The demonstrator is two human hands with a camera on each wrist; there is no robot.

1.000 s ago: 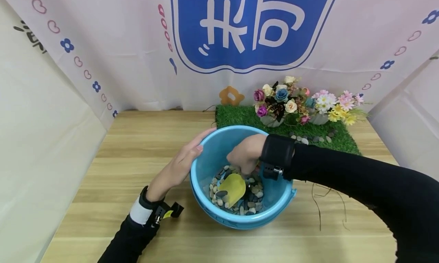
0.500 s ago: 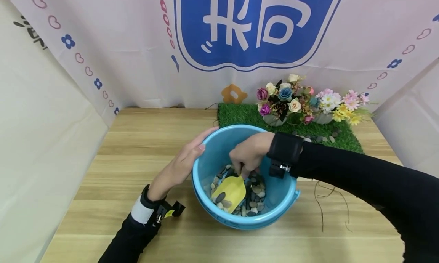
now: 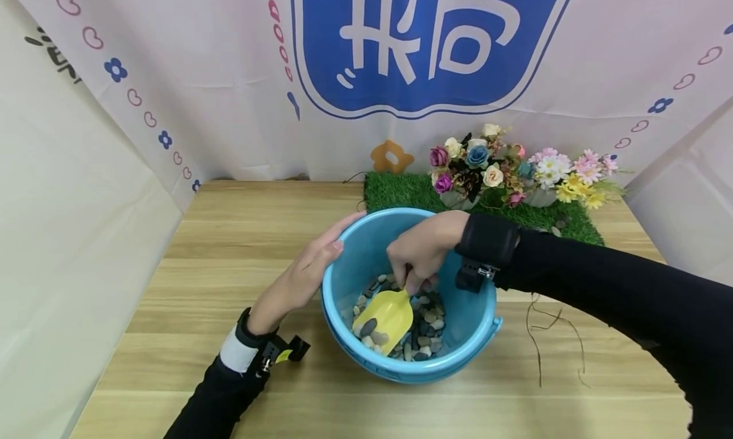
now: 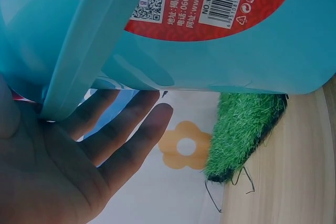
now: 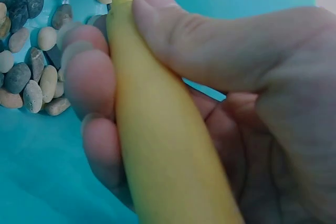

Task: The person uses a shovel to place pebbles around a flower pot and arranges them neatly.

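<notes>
A light-blue bucket (image 3: 335, 347) stands on the wooden table, with pebbles (image 3: 426, 327) over its bottom. My left hand (image 3: 303, 267) holds the bucket's left rim. Its thumb lies over the lip, and the fingers stretch along the outside, as the left wrist view shows. Reaching down inside, my right hand (image 3: 424, 248) grips the handle (image 5: 163, 129) of a yellow scoop (image 3: 392, 315), the thumb laid along it. The scoop's blade points toward the near left wall and carries several grey and pale pebbles (image 3: 369, 331). The fingers' far side is partly hidden by the handle.
Behind the bucket lies an artificial grass mat (image 3: 395, 191), bearing a pot of roses (image 3: 475, 165) and a pot of daisies (image 3: 564, 175). Thin dark strands (image 3: 538, 337) lie right of the bucket. A printed cloth (image 3: 240, 108) hangs behind the table.
The scoop has swung toward the near left wall, and more pebbles lie on its blade. My right hand has shifted slightly right. My left hand stays on the rim.
</notes>
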